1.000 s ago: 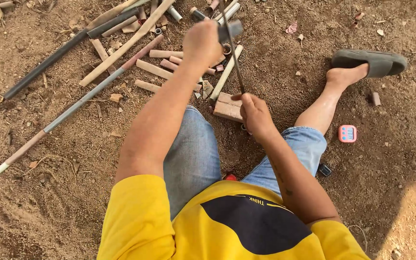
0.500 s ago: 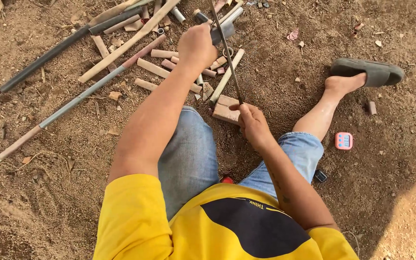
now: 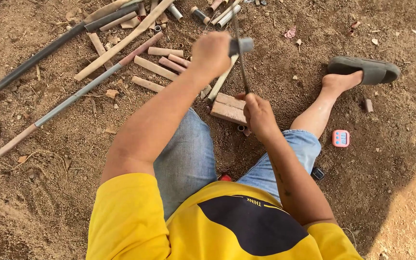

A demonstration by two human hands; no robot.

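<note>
I'm seeing the left hand (image 3: 211, 52) clamping the grey-handled blade (image 3: 240, 53), the right hand (image 3: 257, 111) pinching a thin strip (image 3: 246, 91) over the brick (image 3: 228, 108), splitting underway, needing a steady downward push

– What is that long thin thing?

– It is a dark metal rod (image 3: 240, 62). It stands nearly straight up, with its top end leaning a little away. Its low end is over a flat brown brick (image 3: 229, 108) on the sandy dirt.

– And the grey thing up high?

– That is a short grey hammer head (image 3: 241, 45). It lies sideways, right beside the rod.
</note>
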